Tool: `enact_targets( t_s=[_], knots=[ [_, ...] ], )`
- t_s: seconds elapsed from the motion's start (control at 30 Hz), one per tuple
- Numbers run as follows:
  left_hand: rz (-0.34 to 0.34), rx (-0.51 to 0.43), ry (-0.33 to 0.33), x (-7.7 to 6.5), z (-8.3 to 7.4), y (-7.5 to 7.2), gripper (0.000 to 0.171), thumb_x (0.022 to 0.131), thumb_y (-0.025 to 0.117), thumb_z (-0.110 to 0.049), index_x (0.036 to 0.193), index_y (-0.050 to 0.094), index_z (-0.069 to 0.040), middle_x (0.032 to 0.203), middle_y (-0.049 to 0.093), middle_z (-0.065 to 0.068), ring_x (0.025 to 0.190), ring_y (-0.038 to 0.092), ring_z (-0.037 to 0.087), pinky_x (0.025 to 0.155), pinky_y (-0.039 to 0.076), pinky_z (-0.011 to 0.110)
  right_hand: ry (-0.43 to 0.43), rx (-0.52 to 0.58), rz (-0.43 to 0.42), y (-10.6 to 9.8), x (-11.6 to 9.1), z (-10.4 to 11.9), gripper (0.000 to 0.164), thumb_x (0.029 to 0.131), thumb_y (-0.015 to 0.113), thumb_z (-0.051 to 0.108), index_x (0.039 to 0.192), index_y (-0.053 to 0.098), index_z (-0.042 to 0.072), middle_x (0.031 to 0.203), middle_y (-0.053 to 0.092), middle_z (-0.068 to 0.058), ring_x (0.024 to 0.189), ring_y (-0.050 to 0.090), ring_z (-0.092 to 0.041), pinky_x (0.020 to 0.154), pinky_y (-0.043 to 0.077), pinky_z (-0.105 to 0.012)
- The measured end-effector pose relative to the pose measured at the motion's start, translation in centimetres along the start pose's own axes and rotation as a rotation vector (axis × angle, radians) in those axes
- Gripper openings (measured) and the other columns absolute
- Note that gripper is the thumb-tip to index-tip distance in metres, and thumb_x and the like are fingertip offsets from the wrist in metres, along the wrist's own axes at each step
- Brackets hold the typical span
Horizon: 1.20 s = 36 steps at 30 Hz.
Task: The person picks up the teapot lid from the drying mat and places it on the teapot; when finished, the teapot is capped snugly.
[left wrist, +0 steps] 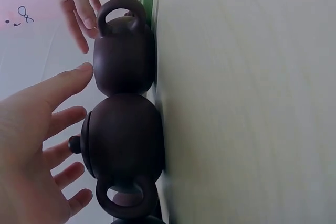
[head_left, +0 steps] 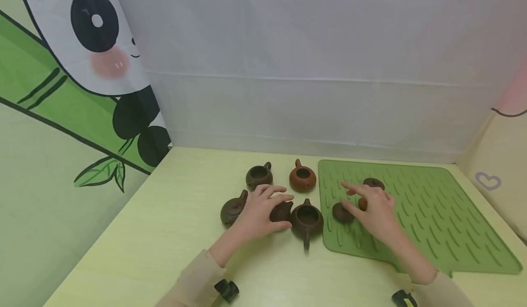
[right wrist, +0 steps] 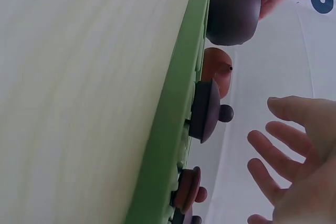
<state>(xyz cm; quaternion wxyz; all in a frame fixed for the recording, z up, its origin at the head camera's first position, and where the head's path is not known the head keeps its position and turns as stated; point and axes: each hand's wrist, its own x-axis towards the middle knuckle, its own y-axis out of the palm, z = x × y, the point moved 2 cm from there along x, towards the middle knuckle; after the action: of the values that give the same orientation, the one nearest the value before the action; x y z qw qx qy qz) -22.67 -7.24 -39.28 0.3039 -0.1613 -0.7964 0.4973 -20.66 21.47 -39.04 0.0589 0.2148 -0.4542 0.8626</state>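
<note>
My left hand hovers with spread, relaxed fingers over a dark brown teapot that has its lid on. In the left wrist view its fingertips stay just apart from the pot and its round knob. Touching that pot is a lidless dark teapot, handle toward me. My right hand is over the green mat, fingers loosely bent and holding nothing. Below and beside it lie a dark lid, a smaller reddish lid and another dark lid, knobs up.
A lidded brown teapot stands left of my left hand. Behind are a lidless grey-brown teapot and a lidless reddish teapot. The ridged green mat covers the table's right side. A white cloth wall closes off the back.
</note>
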Motion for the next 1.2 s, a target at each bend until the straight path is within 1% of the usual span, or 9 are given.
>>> enact_targets(
  t_s=[0.07,0.23,0.33,0.43,0.6,0.7,0.83,0.97,1.2],
  knots=[
    [0.016,0.004,-0.003,0.1,0.0,0.2,0.058,0.078,0.082,-0.042,0.130,0.064,-0.026,0.142,0.054,0.001,0.133,0.041,0.030,0.101,0.039,0.060,-0.005,-0.019,0.019,-0.1,-0.1,0.0,0.043,0.085,0.076,0.015,0.127,0.067,0.016,0.101,0.074,-0.008,0.091,0.058,-0.030,0.095,0.024,-0.070],
    [0.057,0.010,-0.003,0.5,0.2,0.7,0.057,0.078,0.082,-0.043,0.130,0.064,-0.027,0.141,0.054,0.002,0.132,0.041,0.030,0.099,0.039,0.057,0.007,-0.086,0.095,-0.2,-0.3,-0.2,0.038,0.085,0.076,0.017,0.123,0.070,0.016,0.100,0.073,-0.005,0.085,0.053,-0.024,0.095,0.025,-0.069],
    [0.085,0.007,-0.001,0.7,0.3,0.9,0.057,0.079,0.081,-0.044,0.130,0.064,-0.027,0.139,0.055,0.001,0.132,0.042,0.030,0.100,0.040,0.057,0.022,-0.106,0.133,-0.3,-0.3,-0.2,0.034,0.085,0.076,0.019,0.119,0.071,0.017,0.097,0.072,-0.003,0.086,0.055,-0.022,0.095,0.025,-0.069],
    [0.107,0.001,0.006,1.0,0.4,1.1,0.057,0.079,0.081,-0.044,0.131,0.064,-0.027,0.138,0.057,0.001,0.131,0.043,0.030,0.100,0.041,0.057,0.030,-0.112,0.159,-0.3,-0.4,-0.3,0.031,0.085,0.077,0.017,0.115,0.073,0.018,0.095,0.072,-0.002,0.091,0.058,-0.023,0.096,0.025,-0.069],
    [0.134,-0.005,0.015,1.3,0.5,1.4,0.054,0.080,0.080,-0.044,0.130,0.064,-0.028,0.137,0.058,0.001,0.131,0.044,0.031,0.098,0.043,0.057,0.044,-0.107,0.185,-0.4,-0.4,-0.5,0.022,0.083,0.078,0.015,0.104,0.075,0.020,0.095,0.074,0.002,0.098,0.061,-0.025,0.096,0.025,-0.068],
    [0.146,-0.011,0.014,1.5,0.5,1.6,0.052,0.080,0.080,-0.044,0.128,0.065,-0.030,0.136,0.058,0.000,0.130,0.044,0.031,0.098,0.043,0.056,0.055,-0.103,0.198,-0.4,-0.3,-0.6,0.018,0.083,0.078,0.016,0.100,0.075,0.021,0.090,0.074,0.005,0.098,0.061,-0.026,0.097,0.025,-0.068],
    [0.151,-0.027,0.008,1.7,0.4,1.7,0.050,0.080,0.080,-0.044,0.126,0.067,-0.031,0.135,0.059,0.000,0.128,0.045,0.030,0.098,0.042,0.055,0.072,-0.108,0.218,-0.2,-0.2,-0.9,0.019,0.083,0.079,0.017,0.100,0.074,0.022,0.083,0.071,0.009,0.095,0.062,-0.024,0.098,0.025,-0.068],
    [0.156,-0.044,0.003,1.9,0.5,1.8,0.050,0.079,0.081,-0.043,0.125,0.068,-0.030,0.133,0.061,0.000,0.127,0.046,0.030,0.097,0.043,0.055,0.082,-0.100,0.237,0.0,-0.1,-1.2,0.017,0.084,0.077,0.016,0.100,0.074,0.021,0.078,0.069,0.010,0.091,0.062,-0.023,0.098,0.024,-0.068],
    [0.183,-0.071,-0.009,2.1,0.6,1.8,0.050,0.080,0.080,-0.044,0.126,0.067,-0.030,0.131,0.063,0.000,0.123,0.049,0.030,0.096,0.043,0.055,0.074,-0.089,0.230,0.2,0.2,-1.6,0.014,0.084,0.076,0.015,0.097,0.074,0.020,0.075,0.067,0.010,0.088,0.060,-0.021,0.098,0.022,-0.068]
  ],
)
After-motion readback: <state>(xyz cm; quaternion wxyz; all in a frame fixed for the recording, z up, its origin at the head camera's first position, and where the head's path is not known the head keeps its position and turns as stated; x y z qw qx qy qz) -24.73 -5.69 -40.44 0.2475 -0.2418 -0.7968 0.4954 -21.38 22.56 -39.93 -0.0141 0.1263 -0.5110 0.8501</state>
